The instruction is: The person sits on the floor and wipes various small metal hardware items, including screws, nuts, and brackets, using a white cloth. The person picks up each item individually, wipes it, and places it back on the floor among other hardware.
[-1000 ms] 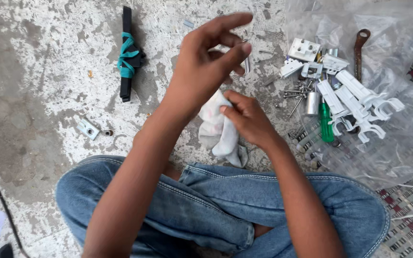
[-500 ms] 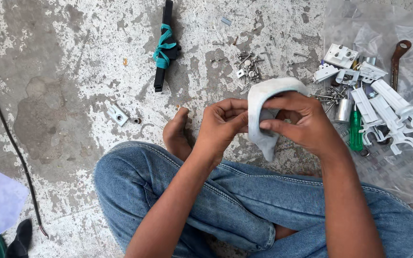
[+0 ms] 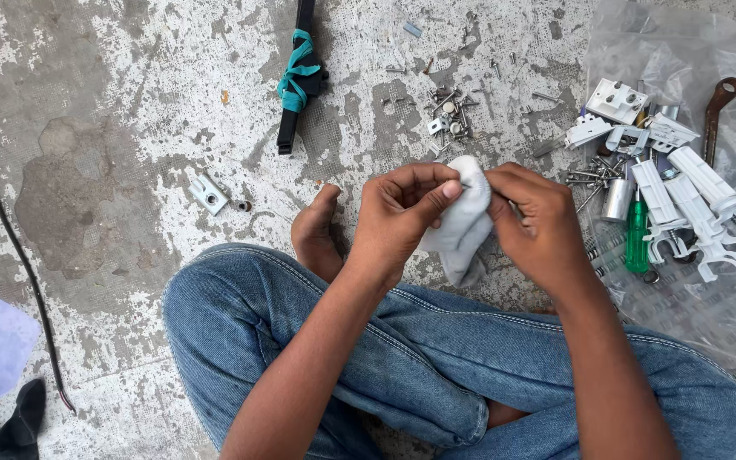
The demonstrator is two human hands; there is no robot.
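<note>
A person in blue jeans (image 3: 402, 358) sits cross-legged on a worn concrete floor (image 3: 95, 128). A clear plastic sheet (image 3: 700, 281) at the floor's right edge carries white brackets (image 3: 700, 200) and a green screwdriver (image 3: 636, 234). The left hand (image 3: 402, 209) and right hand (image 3: 534, 217) both pinch a white cloth (image 3: 462, 226) above the knees; screws (image 3: 449, 106) lie beyond.

- A small piece of white cloth (image 3: 463, 223) is held between both hands, above the crossed legs in blue jeans.
- Its upper part is bunched and pinched from the left and the right.
- Its lower end is seen hanging loose, folded to a soft, narrowing tip.
</note>
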